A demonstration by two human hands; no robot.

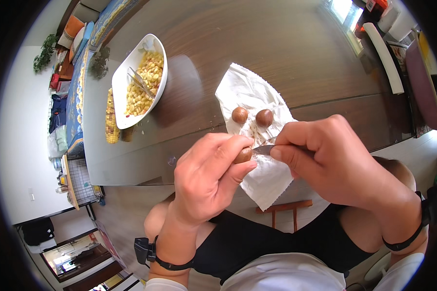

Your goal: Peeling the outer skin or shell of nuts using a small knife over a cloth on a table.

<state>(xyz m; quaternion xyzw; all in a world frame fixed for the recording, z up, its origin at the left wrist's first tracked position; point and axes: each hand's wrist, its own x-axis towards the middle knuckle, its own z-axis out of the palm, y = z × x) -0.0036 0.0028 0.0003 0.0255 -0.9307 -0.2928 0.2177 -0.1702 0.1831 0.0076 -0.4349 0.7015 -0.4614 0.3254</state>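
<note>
My left hand (213, 171) pinches a round brown nut (243, 155), apparently a macadamia in its shell, between thumb and fingers. From the other side, my right hand (313, 156) grips a flat, thin metal tool (263, 150). Its tip meets the side of the nut; my fingers cover the rest, so I cannot tell whether it is a blade or a nut key. Two more brown nuts lie side by side just beyond my hands, a smaller one (239, 115) and a larger one (264, 118). Both rest on a crumpled white paper towel (240, 85) strewn with brown crumbs.
A white bowl (121, 109) of loose corn kernels (147, 82) with a metal utensil (141, 83) in it stands left on the dark glossy table (218, 43). Beside it lies a corn cob (111, 122). Bottles and a purple container (420, 80) crowd the right edge. The towel hangs over the near edge.
</note>
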